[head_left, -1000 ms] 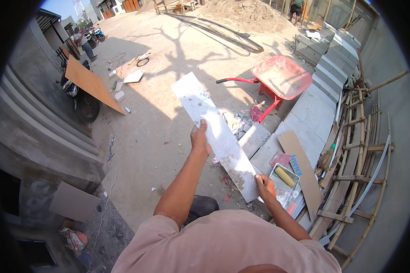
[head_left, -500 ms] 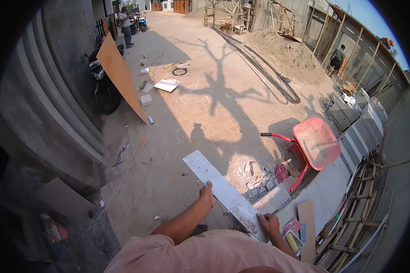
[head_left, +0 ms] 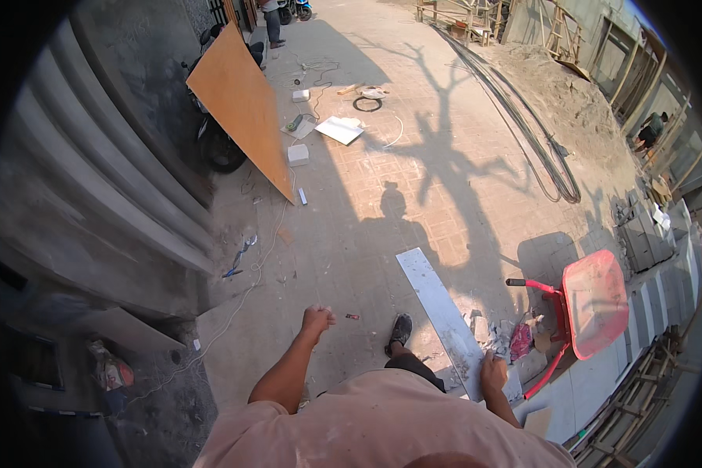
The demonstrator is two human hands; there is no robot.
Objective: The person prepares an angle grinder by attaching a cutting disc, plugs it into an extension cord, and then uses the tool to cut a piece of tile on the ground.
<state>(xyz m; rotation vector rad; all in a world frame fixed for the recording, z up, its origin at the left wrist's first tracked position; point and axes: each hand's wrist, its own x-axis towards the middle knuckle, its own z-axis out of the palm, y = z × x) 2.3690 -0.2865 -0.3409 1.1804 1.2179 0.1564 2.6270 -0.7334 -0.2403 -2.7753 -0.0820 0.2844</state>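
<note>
1. Since the earlier frame, the left hand (head_left: 317, 322) has been taken off the long, narrow, grey-smeared white board (head_left: 437, 312), and the view has been swung so that the board is now seen nearer 4 o'clock.
2. By the right hand (head_left: 491, 376), at between 4 and 5 o'clock, the board is gripped alone, near the lower end of its right long edge. At 7 o'clock the left hand is held with fingers curled; whether anything small is pinched in it cannot be told.
3. As far as can be judged, the board has been picked up and is under one-handed control; it has not been released. Whether its far end is rested on the ground cannot be told.
4. Dusty, block-paved ground (head_left: 343, 269) is spread beneath, crossed by tree shadows. Pale broken rubble (head_left: 482, 327) is scattered just beside the board's right edge.
5. At between 3 and 4 o'clock a red metal wheelbarrow (head_left: 597, 304) is parked; toward 2 o'clock, long black cables (head_left: 515, 117) are laid before a sand heap (head_left: 573, 97).
6. At 10 to 11 o'clock a large orange-brown rectangular panel (head_left: 246, 113) is leaned at a slant near a grey ribbed wall (head_left: 101, 179).
</note>
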